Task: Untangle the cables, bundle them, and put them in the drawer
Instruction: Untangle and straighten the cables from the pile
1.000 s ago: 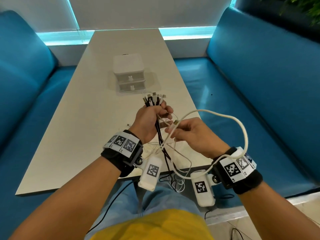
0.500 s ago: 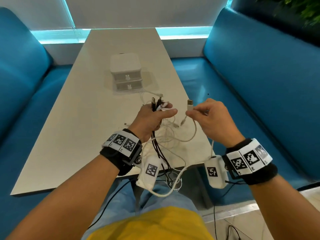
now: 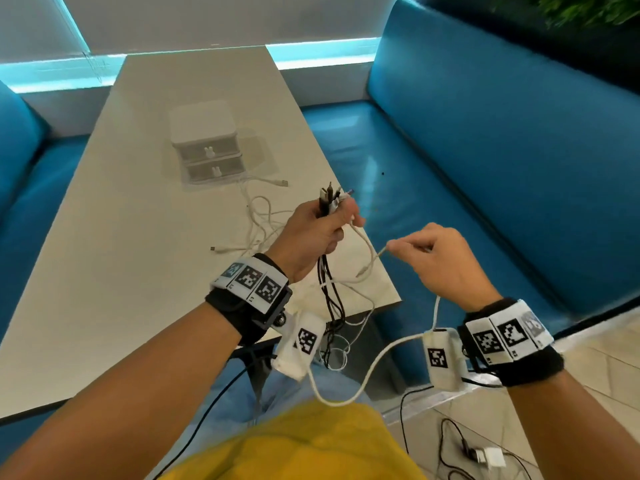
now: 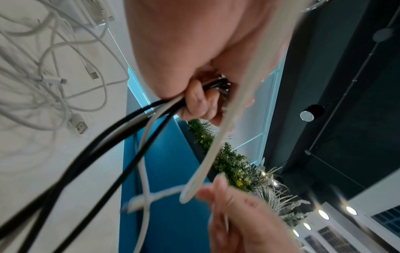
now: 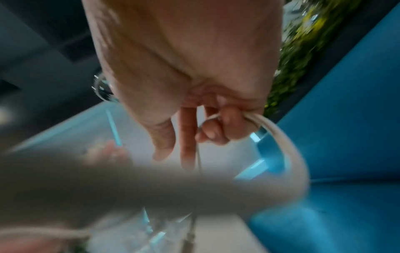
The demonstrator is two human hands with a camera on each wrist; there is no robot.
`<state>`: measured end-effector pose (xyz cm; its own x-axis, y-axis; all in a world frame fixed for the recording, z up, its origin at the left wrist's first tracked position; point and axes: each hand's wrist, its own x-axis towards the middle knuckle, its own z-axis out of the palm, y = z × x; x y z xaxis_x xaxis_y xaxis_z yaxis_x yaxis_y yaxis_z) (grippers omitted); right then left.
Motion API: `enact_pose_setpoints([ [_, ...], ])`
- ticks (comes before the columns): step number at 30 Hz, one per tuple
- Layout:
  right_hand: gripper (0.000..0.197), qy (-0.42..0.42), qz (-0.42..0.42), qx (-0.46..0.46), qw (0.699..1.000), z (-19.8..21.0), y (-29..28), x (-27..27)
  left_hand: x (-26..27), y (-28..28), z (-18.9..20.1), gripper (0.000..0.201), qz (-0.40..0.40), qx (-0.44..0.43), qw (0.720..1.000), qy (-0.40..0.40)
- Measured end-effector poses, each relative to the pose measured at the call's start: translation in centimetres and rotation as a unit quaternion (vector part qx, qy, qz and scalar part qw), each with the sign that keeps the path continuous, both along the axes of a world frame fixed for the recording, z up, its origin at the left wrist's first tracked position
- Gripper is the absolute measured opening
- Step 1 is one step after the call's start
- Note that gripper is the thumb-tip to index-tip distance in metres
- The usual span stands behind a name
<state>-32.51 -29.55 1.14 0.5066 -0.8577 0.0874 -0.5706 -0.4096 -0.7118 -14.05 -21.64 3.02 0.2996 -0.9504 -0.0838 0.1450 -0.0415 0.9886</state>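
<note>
Head view: both drawers [image 3: 207,160] closed; left hand [image 3: 313,233] gripping cable bundle [image 3: 330,202], right hand [image 3: 438,261] pinching white cable [image 3: 372,258].

Blue bench seats [image 3: 502,161] flank white table [image 3: 114,258]; green plants [image 4: 229,160] behind; white charger [image 3: 490,457] on floor.

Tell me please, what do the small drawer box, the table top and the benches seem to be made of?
Drawer box: probably plastic; a matte white shell, translucent grey drawer fronts, small moulded rabbit-shaped knobs.
Table top: pale beige with a smooth, faintly glossy surface, likely laminate or stone-look board; the look leaves it open.
Benches: blue leather or vinyl upholstery, judged from the soft sheen and the reflections on the seat.
</note>
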Motion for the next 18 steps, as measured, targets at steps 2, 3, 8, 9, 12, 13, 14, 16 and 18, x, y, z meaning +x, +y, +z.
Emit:
enact_pose_setpoints([
  [2,0.044,0.072,-0.038,0.035,0.996,-2.0,-0.8,-2.8,-0.5,-0.3,0.0,0.02,-0.003,0.007,1.0,-0.003],
  [3,0.045,0.106,-0.049,0.064,0.991,-2.9,-1.0,-4.1,-0.8,-0.4,0.0,0.02,-0.006,0.009,1.0,-0.013],
  [8,0.024,0.142,-0.052,0.103,0.983,-4.5,-1.0,-6.6,-3.1,-0.8,-0.4,0.017,-0.035,0.005,0.998,-0.055],
  [9,0.028,0.12,-0.044,0.087,0.988,-4.1,-0.9,-6.4,-3.6,-1.0,-0.5,0.018,-0.041,0.002,0.997,-0.06],
  [12,0.045,-0.037,0.025,0.142,0.989,-2.3,-0.4,-5.2,-5.4,-1.6,-0.8,0.023,-0.066,-0.009,0.996,-0.065],
  [13,0.055,-0.098,0.066,0.197,0.973,-1.7,-0.1,-4.7,-6.1,-1.8,-0.8,0.025,-0.075,-0.011,0.995,-0.062],
  [14,0.062,-0.143,0.109,0.243,0.953,-1.3,0.3,-4.3,-6.8,-1.9,-0.8,0.027,-0.078,-0.012,0.995,-0.059],
  [16,0.059,-0.193,0.176,0.282,0.923,-1.4,0.7,-3.4,-8.3,-2.1,-0.5,0.027,-0.065,-0.007,0.996,-0.064],
  [18,0.044,-0.211,0.17,0.286,0.919,-2.0,1.0,-3.0,-9.3,-2.4,-0.3,0.026,-0.06,-0.014,0.994,-0.086],
])
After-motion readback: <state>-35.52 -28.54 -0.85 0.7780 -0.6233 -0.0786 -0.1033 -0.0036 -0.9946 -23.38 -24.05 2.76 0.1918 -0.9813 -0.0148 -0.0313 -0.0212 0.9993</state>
